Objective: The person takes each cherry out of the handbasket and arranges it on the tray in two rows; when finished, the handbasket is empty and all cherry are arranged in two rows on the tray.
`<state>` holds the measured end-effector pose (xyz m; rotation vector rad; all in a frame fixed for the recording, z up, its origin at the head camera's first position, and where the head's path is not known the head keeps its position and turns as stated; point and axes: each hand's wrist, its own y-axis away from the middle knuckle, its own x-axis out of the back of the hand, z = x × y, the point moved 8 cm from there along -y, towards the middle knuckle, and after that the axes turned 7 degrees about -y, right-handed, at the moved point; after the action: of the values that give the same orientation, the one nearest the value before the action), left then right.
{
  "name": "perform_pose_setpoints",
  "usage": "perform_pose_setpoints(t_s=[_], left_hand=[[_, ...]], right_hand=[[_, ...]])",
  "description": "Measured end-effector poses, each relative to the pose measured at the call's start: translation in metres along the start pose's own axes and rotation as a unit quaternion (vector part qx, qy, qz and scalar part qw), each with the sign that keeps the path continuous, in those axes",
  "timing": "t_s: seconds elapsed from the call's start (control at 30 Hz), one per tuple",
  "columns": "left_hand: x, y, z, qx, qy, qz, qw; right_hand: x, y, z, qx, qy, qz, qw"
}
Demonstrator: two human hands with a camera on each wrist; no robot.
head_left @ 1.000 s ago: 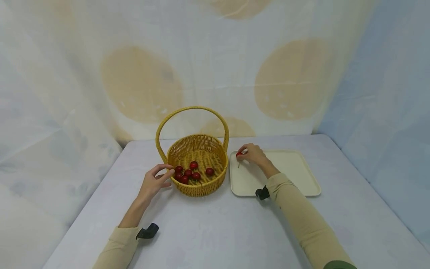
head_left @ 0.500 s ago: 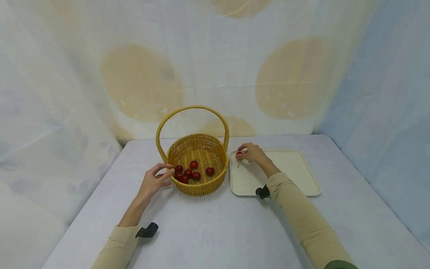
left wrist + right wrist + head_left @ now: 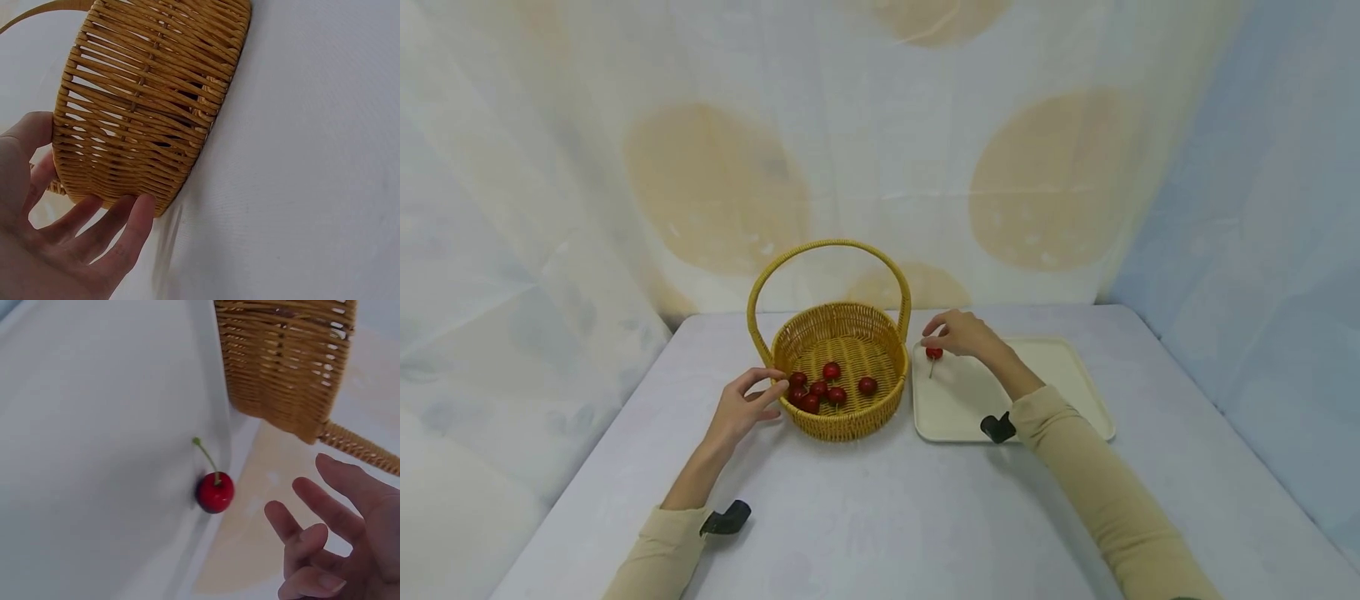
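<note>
My left hand [image 3: 747, 406] holds the rim of a yellow wicker basket [image 3: 842, 427] at its left side. In the left wrist view, the thumb and fingers meet the basket's woven wall [image 3: 144, 119]. Several dark red cherries [image 3: 837, 395] lie inside, mostly towards the front left. Beyond the basket to the right, a single red cherry [image 3: 215, 492] with a green stem rests in the far left corner of a cream tray [image 3: 1015, 400]. My right hand [image 3: 962, 333] hovers just above that cherry, fingers loosely bent and nothing between them.
The basket's tall arched handle [image 3: 829, 243] rises above its bowl, close to the tray's left edge. A pale cloth covers the table [image 3: 865, 525]. Patterned curtains [image 3: 880, 167] hang behind and at both sides.
My right hand has let go of the cherry and lifted slightly up and away, leaving it in the tray. The left hand stays at the basket.
</note>
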<state>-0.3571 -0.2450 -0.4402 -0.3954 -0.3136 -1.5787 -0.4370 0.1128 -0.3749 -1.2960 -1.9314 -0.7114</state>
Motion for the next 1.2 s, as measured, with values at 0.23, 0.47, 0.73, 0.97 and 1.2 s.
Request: perform_pose_setpoints(t_s=[0.23,0.47,0.73,0.97,1.2], left_hand=[[0.0,0.0,0.001,-0.002,0.002,0.001,1.0],[0.002,0.002,0.001,-0.009,0.004,0.001,1.0],[0.0,0.001,0.001,-0.01,0.009,-0.001,0.9999],[0.0,0.001,0.0,-0.001,0.006,0.0,1.0],[0.0,0.001,0.002,0.0,0.005,0.004,1.0]], right_hand=[[0.003,0.012,-0.028,0.038,0.006,-0.004,0.9992],[0.0,0.019,-0.05,0.081,0.004,-0.012,0.9966],[-0.01,0.022,-0.065,0.095,0.012,-0.024,0.9951],[-0.022,0.022,-0.08,0.123,0.026,-0.03,0.9916],[-0.038,0.017,-0.088,0.121,0.016,-0.049,0.9913]])
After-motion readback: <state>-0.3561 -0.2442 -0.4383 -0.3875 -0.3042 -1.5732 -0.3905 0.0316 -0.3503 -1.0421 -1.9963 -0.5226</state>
